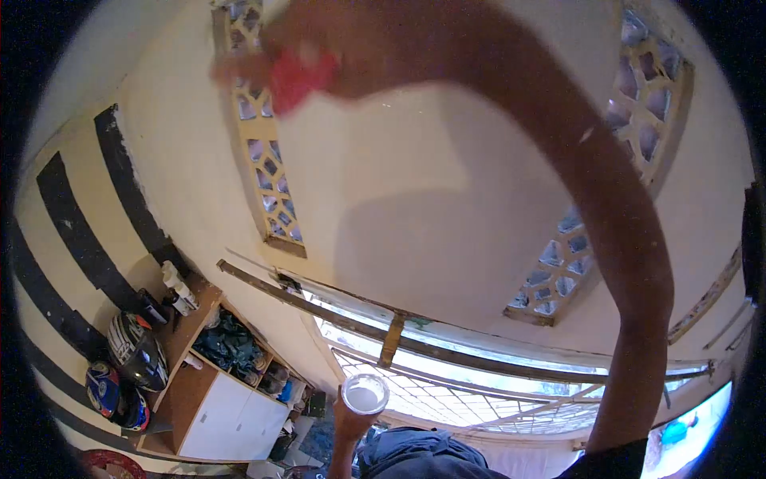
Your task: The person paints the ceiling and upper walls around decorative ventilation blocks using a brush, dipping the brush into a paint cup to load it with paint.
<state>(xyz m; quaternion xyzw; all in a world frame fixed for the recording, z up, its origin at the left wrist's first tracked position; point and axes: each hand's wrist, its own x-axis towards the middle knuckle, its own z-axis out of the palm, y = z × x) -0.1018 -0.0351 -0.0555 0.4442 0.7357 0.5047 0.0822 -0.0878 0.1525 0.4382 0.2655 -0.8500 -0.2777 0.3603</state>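
Note:
My right arm arches up from the lower right, and my right hand (335, 44) is raised near the top of the wall, blurred by motion. It holds a red, soft-looking item (302, 78) against or just in front of the upper left lattice vent (275, 188); contact cannot be made out. Low in the view, my left hand (349, 423) is wrapped round a round container (365, 393) with a pale rim and whitish contents, held upright near my body.
A curtain rod (319, 309) crosses above a grilled window (463, 403). At the left stands a cabinet (231, 415) with helmets (136, 347) and bottles (177, 283) on top. Another lattice vent (562, 267) is at the right, with a lit screen (690, 435) below.

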